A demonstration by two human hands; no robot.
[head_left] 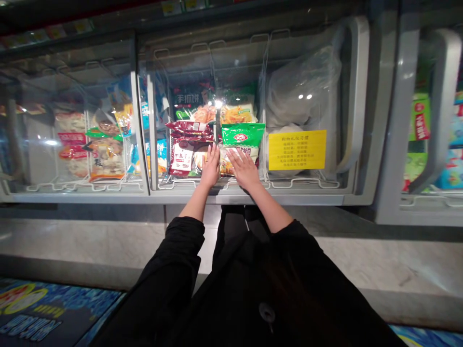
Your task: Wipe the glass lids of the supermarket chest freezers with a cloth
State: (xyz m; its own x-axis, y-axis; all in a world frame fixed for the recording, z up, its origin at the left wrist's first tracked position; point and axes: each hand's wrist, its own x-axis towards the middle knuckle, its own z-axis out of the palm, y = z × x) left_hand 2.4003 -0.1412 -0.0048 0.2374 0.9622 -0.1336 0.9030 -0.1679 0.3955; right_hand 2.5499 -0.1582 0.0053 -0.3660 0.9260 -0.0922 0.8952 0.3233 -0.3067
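My left hand [210, 166] lies with its fingers stretched out over the right side of a maroon and white food packet [182, 156]. Spread flat, the fingers of my right hand [243, 167] cover the lower part of a green and white food packet [243, 135]. Neither hand is wrapped around anything. Both packets are side by side in the middle section of a glass-topped chest freezer [289, 199]. I cannot tell whether glass lies between my hands and the packets. Behind them are darker green packets [237, 103] in wire baskets.
A yellow printed notice [297, 150] is on the glass at the right, near a curved grey handle [358, 96]. A cloudy plastic bag [304, 86] lies inside. More frozen packets [106, 156] fill the left section. Another freezer [388, 202] adjoins at right.
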